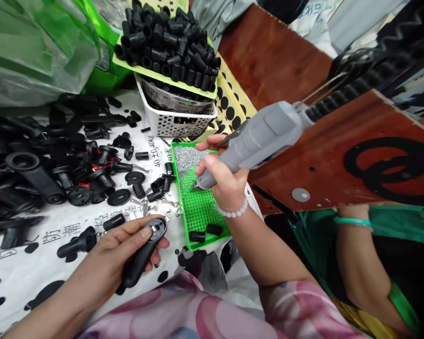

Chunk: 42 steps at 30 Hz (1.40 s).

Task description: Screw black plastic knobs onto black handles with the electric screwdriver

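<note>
Left hand: the left hand (116, 249) cradles a black plastic handle (137, 256) just beside the green tray, above the table's near edge, with the handle's metal-fitted end uppermost.

Left fingers: clamped on the handle, curling beneath it (162, 243), with the thumb lying along its top.

Right hand: the right hand (226, 181), wearing a white bead bracelet (235, 209), grips a grey electric screwdriver (257, 136) close to its nose, a steady, short hold.

Right fingers: clamped around the screwdriver's body (207, 143). The bit (195, 186) points down over the tray, well apart from the handle.

Tray: a green perforated tray (198, 212) lies at an angle, with silvery bits, too small to tell, heaped at its far end (189, 162) and two black plastic sleeves (205, 232) at its near end.

Table: a white printed sheet (28, 268) covers it, with black plastic parts (31, 174) piled towards the left edge.

Far edge: a white plastic basket (176, 123) holds a steel bowl (173, 100) and carries a lime tray (155, 75) of black plastic sleeves (166, 52).

Right side: a co-worker's arm (360, 263) with a turquoise bangle (353, 221) lies beyond a reddish wooden board (374, 160).
</note>
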Motion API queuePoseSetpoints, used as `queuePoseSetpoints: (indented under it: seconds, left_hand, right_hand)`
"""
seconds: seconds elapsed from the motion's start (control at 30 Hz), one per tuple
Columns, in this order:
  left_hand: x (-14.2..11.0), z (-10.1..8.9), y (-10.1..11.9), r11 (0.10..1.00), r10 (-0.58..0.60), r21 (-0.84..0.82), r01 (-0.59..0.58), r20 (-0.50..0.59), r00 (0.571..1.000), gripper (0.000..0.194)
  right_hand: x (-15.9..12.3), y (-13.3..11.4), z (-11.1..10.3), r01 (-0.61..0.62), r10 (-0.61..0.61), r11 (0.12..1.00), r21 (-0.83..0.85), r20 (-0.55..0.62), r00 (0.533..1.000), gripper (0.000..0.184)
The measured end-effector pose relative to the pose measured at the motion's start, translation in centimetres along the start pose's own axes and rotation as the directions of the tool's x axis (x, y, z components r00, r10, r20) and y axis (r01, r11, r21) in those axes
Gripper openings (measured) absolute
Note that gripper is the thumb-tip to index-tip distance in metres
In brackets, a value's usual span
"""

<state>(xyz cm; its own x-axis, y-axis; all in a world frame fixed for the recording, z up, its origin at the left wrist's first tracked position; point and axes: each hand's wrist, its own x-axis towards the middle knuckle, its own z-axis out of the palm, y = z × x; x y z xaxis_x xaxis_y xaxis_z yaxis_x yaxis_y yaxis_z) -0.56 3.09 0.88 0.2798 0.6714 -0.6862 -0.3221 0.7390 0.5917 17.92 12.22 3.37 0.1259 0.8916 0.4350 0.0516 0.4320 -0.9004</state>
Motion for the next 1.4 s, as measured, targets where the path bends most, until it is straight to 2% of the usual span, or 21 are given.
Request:
queuePoseSetpoints:
  seconds: [0.17, 0.37, 0.53, 0.73, 0.87, 0.97, 1.03, 1.1, 1.23, 1.4]
  left_hand:
    - [0.0, 0.1, 0.2, 1.0, -0.009, 0.0, 0.009, 0.035, 0.999, 0.029]
    - [0.4, -0.5, -0.1, 1.0, 0.007, -0.002, -0.007, 0.069, 0.998, 0.035]
    - [0.7, -0.7, -0.3, 1.0, -0.009, 0.001, 0.009, 0.035, 0.999, 0.052]
    - [1.1, -0.9, -0.4, 1.0, 0.016, -0.005, -0.016, 0.043, 0.999, 0.048]
    - [1.3, -1.1, -0.5, 0.999, 0.039, -0.03, -0.037, 0.063, 0.997, 0.05]
    - [1.3, -0.8, -0.4, 0.999, 0.041, -0.037, -0.039, 0.054, 0.998, 0.052]
    - [1.3, -0.5, -0.4, 0.998, 0.053, -0.024, -0.052, 0.055, 0.997, 0.047]
    - [1.3, -0.3, -0.4, 0.997, 0.077, -0.005, -0.077, 0.063, 0.995, 0.041]
    - [1.5, -0.5, -0.7, 0.995, 0.099, 0.022, -0.101, 0.089, 0.991, 0.035]
    - [1.5, -0.8, -0.9, 0.994, 0.1, 0.022, -0.103, 0.104, 0.99, 0.037]
  right_hand:
    - [-0.1, 0.0, 0.7, -0.04, 0.04, 0.999, 0.007, 0.027, 0.999, 0.026]
    - [-0.3, 0.5, 0.7, -0.042, 0.04, 0.998, 0.038, 0.061, 0.997, 0.027]
    - [-0.2, 0.8, 0.9, -0.057, 0.054, 0.995, 0.085, 0.039, 0.998, 0.029]
    - [-0.3, 0.9, 1.1, -0.001, 0.001, 0.988, 0.156, 0.004, 1.0, 0.026]
    - [-0.1, -0.2, 0.5, 0.056, -0.058, 0.983, 0.177, 0.002, 0.998, 0.025]
    - [-0.2, -2.2, 0.4, 0.092, -0.096, 0.967, 0.236, 0.006, 0.995, 0.025]
    - [-0.6, -3.8, 0.6, 0.064, -0.076, 0.954, 0.293, 0.032, 0.997, 0.024]
    - [-1.1, -5.4, 0.9, -0.024, -0.008, 0.952, 0.306, 0.103, 0.995, 0.023]
    - [-2.1, -6.9, 1.3, -0.193, 0.126, 0.954, 0.228, 0.278, 0.952, 0.029]
    - [-2.6, -6.3, 1.7, -0.173, 0.115, 0.972, 0.157, 0.326, 0.938, 0.028]
